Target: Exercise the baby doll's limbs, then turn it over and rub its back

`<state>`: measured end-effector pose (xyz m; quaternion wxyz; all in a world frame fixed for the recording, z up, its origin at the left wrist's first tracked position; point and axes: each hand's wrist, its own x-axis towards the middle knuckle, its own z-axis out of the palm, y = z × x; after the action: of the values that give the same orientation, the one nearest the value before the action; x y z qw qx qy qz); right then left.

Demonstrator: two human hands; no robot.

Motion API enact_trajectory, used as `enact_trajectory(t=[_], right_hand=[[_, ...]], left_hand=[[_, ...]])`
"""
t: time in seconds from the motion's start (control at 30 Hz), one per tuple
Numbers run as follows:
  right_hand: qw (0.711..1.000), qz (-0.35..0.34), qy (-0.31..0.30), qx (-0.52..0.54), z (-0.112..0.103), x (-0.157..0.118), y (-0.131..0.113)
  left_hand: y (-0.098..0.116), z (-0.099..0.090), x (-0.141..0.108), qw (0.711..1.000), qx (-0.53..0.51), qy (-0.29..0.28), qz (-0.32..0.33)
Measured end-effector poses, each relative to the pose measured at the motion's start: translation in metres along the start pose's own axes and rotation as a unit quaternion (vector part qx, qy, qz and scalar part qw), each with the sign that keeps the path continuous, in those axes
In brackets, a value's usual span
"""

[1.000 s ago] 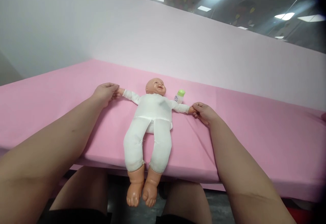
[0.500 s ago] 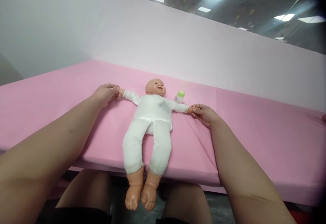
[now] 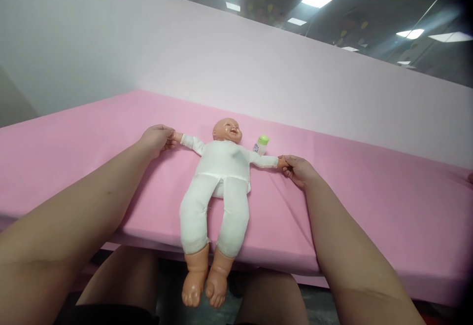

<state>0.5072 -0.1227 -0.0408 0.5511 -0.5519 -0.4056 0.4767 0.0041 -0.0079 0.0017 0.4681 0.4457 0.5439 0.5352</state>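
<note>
While the plastic baby doll in a soft white cloth suit (image 3: 221, 177) lies on its back near the front edge of the pink-covered table (image 3: 369, 216), its bare moulded feet hang over that edge above the person's knees. The left hand (image 3: 157, 140) is closed around one tiny doll hand, the right hand (image 3: 297, 169) pinches the other, and the doll's arms are spread wide. A small white bottle with a green cap (image 3: 260, 144) lies just beside the doll's head, clear of both hands. Behind the smooth matte cover rises a pale pink panel (image 3: 258, 78), with ceiling lights above.
</note>
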Motion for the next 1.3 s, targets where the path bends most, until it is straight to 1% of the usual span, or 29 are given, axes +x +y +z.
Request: enact_trajectory(t=[0.13,0.33,0.5,0.6,0.8,0.97,1.03,1.1,1.17,1.3], right_hand=[[1.0,0.006,-0.003,0.009,0.0,-0.001,-0.002],[0.998,0.007,-0.029,0.048,-0.001,-0.004,-0.004],[0.997,-0.012,-0.07,0.021,-0.004,-0.005,-0.003],[0.996,-0.017,-0.082,-0.004,-0.005,-0.004,-0.002],[0.999,-0.006,-0.036,-0.018,0.001,-0.007,-0.003],[1.0,0.0,-0.002,-0.021,0.003,-0.001,-0.001],[1.0,0.001,-0.001,-0.018,0.001,0.002,0.001],[1.0,0.006,-0.009,-0.015,-0.001,0.003,0.002],[0.999,0.014,-0.03,-0.011,-0.003,0.0,0.0],[0.996,0.019,-0.086,0.012,-0.004,-0.01,-0.007]], left_hand=[[-0.002,-0.002,0.003,1.0,-0.016,-0.023,-0.01],[-0.008,-0.005,0.011,0.999,-0.011,-0.041,0.002],[-0.008,-0.006,0.011,0.999,-0.007,-0.045,0.004],[-0.008,-0.007,0.009,0.999,0.008,-0.047,0.008],[-0.011,-0.009,0.011,0.999,0.021,-0.045,0.019],[-0.012,-0.008,0.016,0.999,0.026,-0.032,0.004],[-0.012,-0.008,0.017,0.999,0.037,-0.024,-0.004],[-0.011,-0.007,0.017,0.999,0.042,-0.025,-0.009],[-0.011,-0.007,0.017,0.999,0.041,-0.031,-0.011],[-0.013,-0.009,0.016,0.997,0.039,-0.069,0.003]])
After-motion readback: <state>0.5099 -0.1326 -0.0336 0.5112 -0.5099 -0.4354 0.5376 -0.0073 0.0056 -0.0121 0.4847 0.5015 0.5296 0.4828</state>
